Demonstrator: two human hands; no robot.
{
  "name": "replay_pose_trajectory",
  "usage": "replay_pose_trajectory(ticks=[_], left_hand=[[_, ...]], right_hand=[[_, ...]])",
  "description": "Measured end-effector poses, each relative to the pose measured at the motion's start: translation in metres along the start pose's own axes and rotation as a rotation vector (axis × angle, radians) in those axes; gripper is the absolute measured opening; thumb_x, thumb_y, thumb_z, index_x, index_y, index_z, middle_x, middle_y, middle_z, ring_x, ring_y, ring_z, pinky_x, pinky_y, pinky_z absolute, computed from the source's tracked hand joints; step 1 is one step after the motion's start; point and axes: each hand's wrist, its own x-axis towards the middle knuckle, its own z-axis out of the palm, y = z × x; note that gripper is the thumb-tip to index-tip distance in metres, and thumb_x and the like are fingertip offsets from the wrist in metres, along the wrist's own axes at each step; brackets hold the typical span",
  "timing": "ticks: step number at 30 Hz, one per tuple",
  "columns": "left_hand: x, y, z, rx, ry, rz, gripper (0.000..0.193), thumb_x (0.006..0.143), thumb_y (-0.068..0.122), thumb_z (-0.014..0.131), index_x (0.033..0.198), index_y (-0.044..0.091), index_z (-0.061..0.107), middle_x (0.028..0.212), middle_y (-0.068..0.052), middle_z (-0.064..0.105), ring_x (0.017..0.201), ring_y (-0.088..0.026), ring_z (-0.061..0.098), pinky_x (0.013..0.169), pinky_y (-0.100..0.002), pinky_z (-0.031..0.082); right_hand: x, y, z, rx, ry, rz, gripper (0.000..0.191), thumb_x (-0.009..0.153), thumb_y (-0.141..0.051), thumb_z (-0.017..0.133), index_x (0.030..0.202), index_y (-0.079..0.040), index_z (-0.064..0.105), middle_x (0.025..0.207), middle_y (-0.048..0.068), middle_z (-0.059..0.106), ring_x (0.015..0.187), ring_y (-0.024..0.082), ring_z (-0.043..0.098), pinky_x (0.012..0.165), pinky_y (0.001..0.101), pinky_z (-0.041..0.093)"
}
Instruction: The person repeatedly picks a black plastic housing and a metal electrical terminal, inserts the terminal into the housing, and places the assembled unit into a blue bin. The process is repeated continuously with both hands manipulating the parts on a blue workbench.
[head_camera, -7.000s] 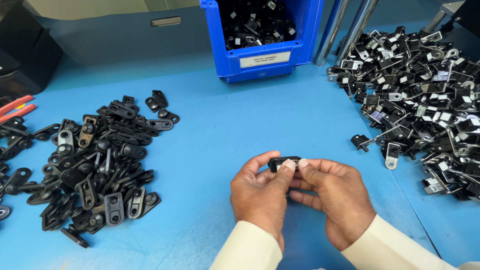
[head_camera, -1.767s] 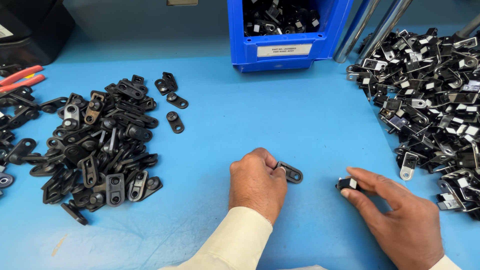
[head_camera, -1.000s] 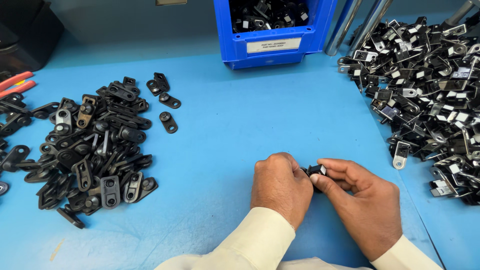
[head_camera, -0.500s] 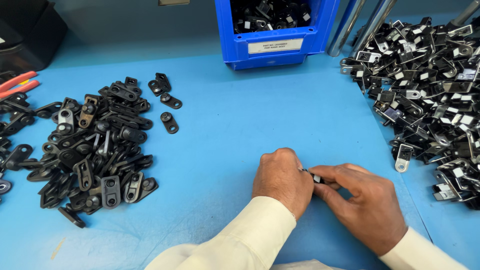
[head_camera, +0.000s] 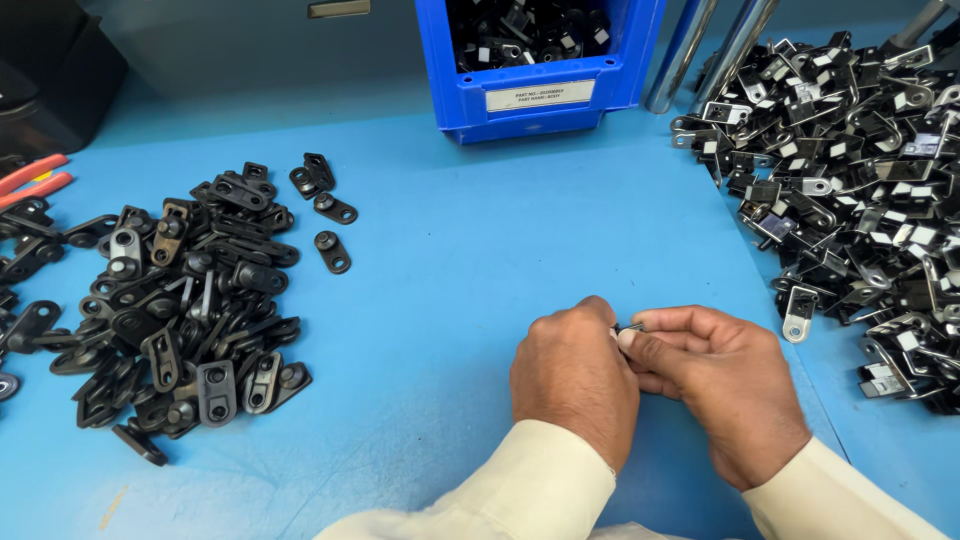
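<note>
Near the middle of the blue desk (head_camera: 470, 280), the left hand (head_camera: 572, 385) and right hand (head_camera: 722, 385) meet, their grip pinched narrow on 1 small dark clip part (head_camera: 630, 327), mostly hidden between the fingertips. It looks light, stiff and hard-edged, likely slick metal or plastic, so the flat sides seem the surest hold. A pile of black tabs (head_camera: 170, 310) lies left; a heap of clips (head_camera: 860, 190) lies right, and a blue bin (head_camera: 540, 60) stands far.

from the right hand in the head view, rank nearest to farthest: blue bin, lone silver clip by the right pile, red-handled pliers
From the right hand:
1. Lone silver clip, just right of it.
2. Blue bin, at the table's far edge.
3. Red-handled pliers, far left edge.
</note>
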Motion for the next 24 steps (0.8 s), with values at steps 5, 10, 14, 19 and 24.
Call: replay_pose_trajectory(ticks=[5, 10, 14, 19, 24], left_hand=[[-0.003, 0.002, 0.002, -0.19, 0.061, -0.149, 0.025, 0.089, 0.008, 0.067, 0.113, 0.015, 0.069, 0.09, -0.006, 0.074, 0.083, -0.023, 0.073, 0.07, -0.04, 0.059], [0.002, 0.0, 0.005, -0.423, -0.007, -0.277, 0.034, 0.085, 0.005, 0.073, 0.117, 0.013, 0.063, 0.091, -0.004, 0.069, 0.08, -0.017, 0.073, 0.069, -0.033, 0.063], [0.011, -0.005, 0.006, -0.507, -0.017, -0.341, 0.034, 0.08, 0.007, 0.08, 0.111, 0.009, 0.066, 0.086, -0.005, 0.074, 0.079, -0.015, 0.073, 0.071, -0.03, 0.062], [0.017, -0.012, 0.004, -0.665, -0.065, -0.448, 0.035, 0.077, 0.003, 0.081, 0.108, 0.007, 0.066, 0.087, -0.006, 0.075, 0.077, -0.012, 0.074, 0.071, -0.028, 0.062], [0.017, -0.017, 0.005, -0.764, -0.061, -0.488, 0.033, 0.083, 0.0, 0.073, 0.113, 0.006, 0.06, 0.087, -0.008, 0.074, 0.076, -0.016, 0.072, 0.068, -0.032, 0.06]], right_hand=[[0.003, -0.004, -0.003, 0.012, -0.021, 0.066, 0.025, 0.088, -0.009, 0.069, 0.11, 0.002, 0.074, 0.096, 0.014, 0.079, 0.084, 0.021, 0.074, 0.078, 0.0337, 0.061], [0.008, -0.005, -0.005, -0.031, -0.038, 0.059, 0.024, 0.089, -0.01, 0.069, 0.107, 0.004, 0.075, 0.095, 0.013, 0.078, 0.084, 0.021, 0.074, 0.079, 0.0353, 0.061], [0.012, -0.005, -0.007, -0.052, -0.057, 0.05, 0.023, 0.089, -0.011, 0.069, 0.106, 0.004, 0.076, 0.093, 0.013, 0.078, 0.083, 0.02, 0.073, 0.079, 0.0349, 0.061], [0.014, -0.003, -0.006, -0.055, -0.083, 0.028, 0.022, 0.088, -0.009, 0.071, 0.106, 0.004, 0.077, 0.091, 0.012, 0.078, 0.078, 0.019, 0.071, 0.075, 0.033, 0.06], [0.015, -0.003, -0.004, -0.105, -0.071, 0.03, 0.021, 0.09, -0.012, 0.074, 0.107, 0.001, 0.076, 0.087, 0.011, 0.078, 0.074, 0.017, 0.071, 0.07, 0.0305, 0.058]])
